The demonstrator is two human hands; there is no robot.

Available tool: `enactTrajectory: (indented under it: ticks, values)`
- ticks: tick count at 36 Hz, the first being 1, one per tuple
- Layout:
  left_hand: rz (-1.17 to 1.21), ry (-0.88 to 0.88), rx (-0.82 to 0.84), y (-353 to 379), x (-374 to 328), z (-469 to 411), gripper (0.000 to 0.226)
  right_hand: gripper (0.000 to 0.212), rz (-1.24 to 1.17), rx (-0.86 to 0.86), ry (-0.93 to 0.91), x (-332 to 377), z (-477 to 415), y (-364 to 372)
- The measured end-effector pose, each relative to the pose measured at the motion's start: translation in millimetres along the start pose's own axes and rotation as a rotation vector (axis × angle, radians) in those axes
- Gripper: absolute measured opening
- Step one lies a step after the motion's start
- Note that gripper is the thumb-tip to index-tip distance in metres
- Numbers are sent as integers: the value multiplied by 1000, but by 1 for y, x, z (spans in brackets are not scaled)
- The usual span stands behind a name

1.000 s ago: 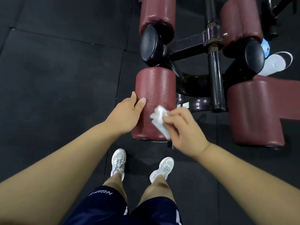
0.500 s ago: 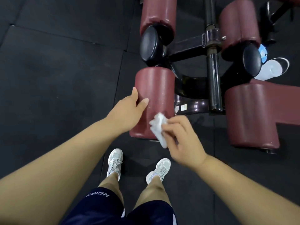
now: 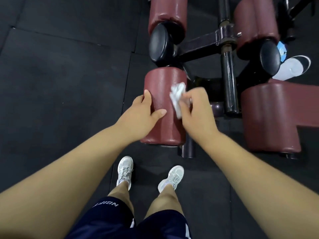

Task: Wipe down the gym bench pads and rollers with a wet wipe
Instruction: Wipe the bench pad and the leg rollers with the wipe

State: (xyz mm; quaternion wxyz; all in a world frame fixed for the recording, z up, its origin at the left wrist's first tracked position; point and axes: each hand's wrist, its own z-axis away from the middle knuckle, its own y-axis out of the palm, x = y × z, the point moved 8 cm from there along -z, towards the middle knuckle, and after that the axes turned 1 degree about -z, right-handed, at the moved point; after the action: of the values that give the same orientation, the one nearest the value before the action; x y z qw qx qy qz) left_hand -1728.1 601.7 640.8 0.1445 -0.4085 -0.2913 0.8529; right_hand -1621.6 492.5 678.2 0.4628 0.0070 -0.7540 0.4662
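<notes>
From the head view, the right hand (image 3: 196, 111) pinches the bunched wet wipe (image 3: 177, 95) against the far right part of the near left roller (image 3: 162, 80). The left hand (image 3: 141, 111) lies flat on the roller's left side, thumb spread apart from the fingers. I think the roller can turn if that hand slips, and such a small crumpled wipe may miss patches or drop from the pinch. I count four maroon rollers (image 3: 269, 116), two black end caps (image 3: 161, 44), one wipe, two hands, two shoes (image 3: 125, 169).
</notes>
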Motion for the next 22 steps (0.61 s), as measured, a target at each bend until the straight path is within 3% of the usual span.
enactTrajectory:
  ticks: [4,7,11,14,17,19,22]
  values:
    - [192,-29,93,4,18,-1,72,11,7,213,-276,16,67,5]
    - [91,-3,107,2,13,0,70,13,2,224,-304,10,61,3]
    - [-155,71,-4,-9,-9,1,74,1,-12,55,-90,-7,-2,3]
    - [-184,39,-24,-4,-16,1,95,6,-43,-107,146,-26,-49,1]
    - [-132,23,-19,2,-13,-2,105,8,-60,-135,344,-49,-68,4]
    - [-43,31,0,0,-7,-4,103,5,-70,-144,337,-45,-60,4]
    - [138,-1,77,1,13,-6,99,6,-62,-134,116,-17,-29,0]
